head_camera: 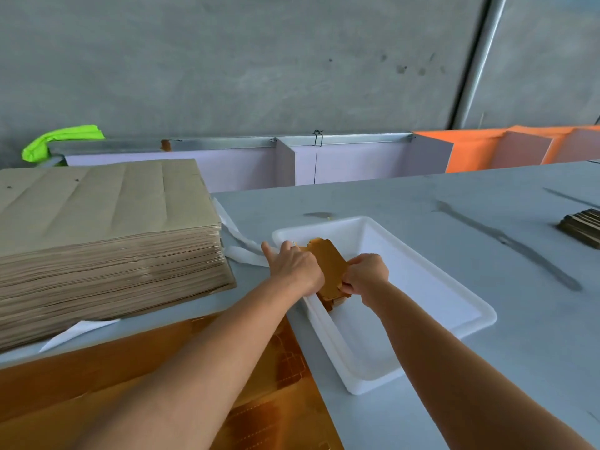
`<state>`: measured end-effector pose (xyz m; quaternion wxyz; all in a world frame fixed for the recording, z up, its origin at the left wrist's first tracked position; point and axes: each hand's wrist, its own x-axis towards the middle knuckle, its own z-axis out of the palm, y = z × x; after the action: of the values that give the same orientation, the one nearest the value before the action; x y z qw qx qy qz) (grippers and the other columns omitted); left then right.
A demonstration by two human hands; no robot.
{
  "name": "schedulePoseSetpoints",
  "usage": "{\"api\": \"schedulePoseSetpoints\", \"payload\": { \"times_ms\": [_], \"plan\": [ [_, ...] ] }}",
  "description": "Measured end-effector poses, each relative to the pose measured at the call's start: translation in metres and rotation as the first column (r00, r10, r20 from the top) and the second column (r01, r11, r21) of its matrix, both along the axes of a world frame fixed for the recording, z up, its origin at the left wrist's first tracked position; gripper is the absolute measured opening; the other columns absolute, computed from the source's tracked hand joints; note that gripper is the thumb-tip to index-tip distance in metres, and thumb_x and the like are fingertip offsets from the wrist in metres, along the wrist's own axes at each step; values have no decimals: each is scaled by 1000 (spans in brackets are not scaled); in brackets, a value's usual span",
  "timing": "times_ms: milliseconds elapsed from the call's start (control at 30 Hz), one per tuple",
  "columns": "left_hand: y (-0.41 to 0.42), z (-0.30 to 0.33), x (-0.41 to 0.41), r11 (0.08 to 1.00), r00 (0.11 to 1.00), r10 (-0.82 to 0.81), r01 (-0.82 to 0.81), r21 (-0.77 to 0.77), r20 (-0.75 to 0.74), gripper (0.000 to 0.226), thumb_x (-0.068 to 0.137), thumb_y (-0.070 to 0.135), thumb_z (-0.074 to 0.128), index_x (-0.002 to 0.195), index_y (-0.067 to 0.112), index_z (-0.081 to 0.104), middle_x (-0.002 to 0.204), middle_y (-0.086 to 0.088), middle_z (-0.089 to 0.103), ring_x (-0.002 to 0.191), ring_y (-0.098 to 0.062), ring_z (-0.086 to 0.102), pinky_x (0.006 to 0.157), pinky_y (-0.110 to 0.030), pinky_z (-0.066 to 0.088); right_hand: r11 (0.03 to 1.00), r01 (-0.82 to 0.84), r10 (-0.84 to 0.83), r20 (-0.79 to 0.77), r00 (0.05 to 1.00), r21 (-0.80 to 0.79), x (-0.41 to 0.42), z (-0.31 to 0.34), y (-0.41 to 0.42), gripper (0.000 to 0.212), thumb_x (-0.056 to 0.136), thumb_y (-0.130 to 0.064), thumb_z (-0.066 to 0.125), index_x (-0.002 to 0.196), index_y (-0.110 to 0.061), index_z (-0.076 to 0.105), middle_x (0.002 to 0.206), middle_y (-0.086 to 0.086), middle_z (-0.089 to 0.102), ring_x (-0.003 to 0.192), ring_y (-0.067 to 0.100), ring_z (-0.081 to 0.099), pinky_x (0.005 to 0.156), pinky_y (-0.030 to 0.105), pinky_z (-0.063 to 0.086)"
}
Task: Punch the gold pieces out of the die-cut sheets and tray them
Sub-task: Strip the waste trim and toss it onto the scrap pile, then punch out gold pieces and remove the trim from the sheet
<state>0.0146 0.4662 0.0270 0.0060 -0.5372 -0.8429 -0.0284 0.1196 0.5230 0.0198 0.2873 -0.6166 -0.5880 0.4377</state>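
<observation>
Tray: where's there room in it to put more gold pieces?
The tray's right half and near end are bare white. Its far-left corner is crowded: both hands, left and right, hold the gold pieces there.

Bare forearms, hands [297, 266] ungloved

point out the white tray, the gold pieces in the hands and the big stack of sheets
white tray [422, 306]: head view, bare floor of the tray.
gold pieces [328, 261]: head view, top face of the bundle between the hands.
stack of sheets [107, 196]: head view, top sheet.
</observation>
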Motion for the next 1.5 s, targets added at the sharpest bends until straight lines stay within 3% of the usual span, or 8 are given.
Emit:
{"api": "schedulePoseSetpoints", "payload": {
  "times_ms": [267, 400, 733, 933, 1067, 1200, 1300, 1500],
  "plan": [
    [-9, 7, 1, 983, 998, -58, 62, -172, 31, 52, 98, 42, 23, 118, 12, 60, 144, -6, 43, 144, -28, 8, 109, -60, -12, 994, -109, 110, 121, 987, -11, -6, -8, -6, 14, 86, 6, 55, 93, 0, 66, 67, 13, 63, 73, 30, 72, 72, 38, 60],
    [-11, 14, 5, 957, 995, -90, 79, -279, -29, 54, 99, 39, 18, 121, 12, 60, 146, -8, 41, 144, -32, 9, 107, -61, -18, 982, -180, 158, 257, 953, 61, -8, -13, -5, 20, 82, 8, 56, 97, 3, 68, 93, 18, 70, 88, 30, 69, 82, 39, 57],
    [-11, 19, 9, 951, 993, -110, 92, -295, -43, 44, 97, 29, 23, 115, 15, 60, 133, -9, 51, 134, -32, 27, 110, -61, -8, 907, -404, 216, 688, 693, 121, -11, -11, -12, 16, 84, 2, 53, 93, -10, 59, 88, 6, 54, 81, 20, 53, 67, 26, 42],
    [-35, 18, 5, 962, 979, -197, 182, 202, 57, 42, 101, 33, 25, 90, 17, 62, 98, 2, 55, 113, -19, 47, 107, -52, 16, 897, -408, 220, 633, 742, 167, -5, 2, -22, 33, 90, -3, 47, 119, -10, 59, 121, 7, 60, 111, 25, 56, 82, 28, 45],
    [-73, 30, -2, 891, 977, -202, 153, 427, 71, 35, 100, 31, 29, 79, 20, 54, 95, 6, 53, 113, -17, 49, 104, -52, 21, 894, -343, 163, 504, 848, 288, -3, 23, -50, 22, 90, -6, 44, 94, -4, 66, 98, 15, 66, 91, 32, 61, 72, 30, 46],
    [-132, 38, -13, 883, 971, -221, 162, 441, 88, 37, 101, 33, 34, 99, 17, 67, 115, 5, 62, 116, -16, 50, 103, -43, 23, 799, -315, 139, 352, 926, 512, -2, 39, -104, 19, 88, -10, 54, 90, 1, 70, 94, 21, 69, 92, 39, 62, 71, 35, 46],
    [-189, 40, -27, 897, 965, -237, 173, 406, 111, 36, 100, 34, 38, 86, 17, 66, 100, 3, 65, 103, -21, 56, 88, -37, 31, 727, -328, 215, 253, 943, 604, 0, 44, -156, 17, 89, -14, 60, 85, -1, 70, 86, 14, 69, 79, 29, 62, 62, 27, 38],
    [-314, 36, -59, 971, 977, -56, 6, 239, 204, 32, 100, 30, 44, 119, 17, 65, 125, -4, 62, 118, -23, 54, 102, -40, 39, 668, -673, 626, 249, 739, 319, -7, 19, -257, 17, 89, -28, 64, 99, -15, 69, 90, -8, 62, 79, 4, 58, 57, 12, 41]
  ]
}}
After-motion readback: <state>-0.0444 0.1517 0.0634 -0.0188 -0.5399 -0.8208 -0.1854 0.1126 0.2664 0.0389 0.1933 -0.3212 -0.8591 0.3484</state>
